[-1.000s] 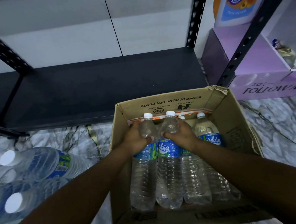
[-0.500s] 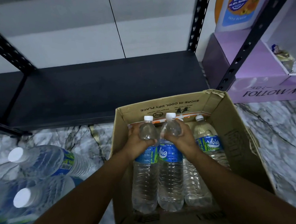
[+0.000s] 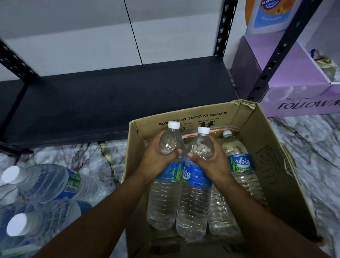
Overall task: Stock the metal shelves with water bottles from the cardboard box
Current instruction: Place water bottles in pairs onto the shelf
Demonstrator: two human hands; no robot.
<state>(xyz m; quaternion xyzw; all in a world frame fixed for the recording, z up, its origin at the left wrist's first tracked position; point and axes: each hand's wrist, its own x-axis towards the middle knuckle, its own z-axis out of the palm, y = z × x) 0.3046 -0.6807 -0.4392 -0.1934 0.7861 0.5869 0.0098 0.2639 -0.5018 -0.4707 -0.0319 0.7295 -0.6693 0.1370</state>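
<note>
While loose bottles [image 3: 50, 182] lie left on the floor [image 3: 314, 151], both hands [image 3: 159, 159] [image 3: 210, 160] each grip a bottle [image 3: 164, 188] [image 3: 194, 196] in the box [image 3: 275, 162], before the shelf [image 3: 105, 104].

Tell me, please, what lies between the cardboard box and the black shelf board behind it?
Only a narrow strip of marble floor separates the cardboard box from the shelf board, as the head view shows.

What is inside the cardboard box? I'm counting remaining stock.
Inside the cardboard box: a bottle gripped by the left hand, another by the right hand, a third bottle, and a fourth partly covered beneath. Anything deeper is hidden.
</note>
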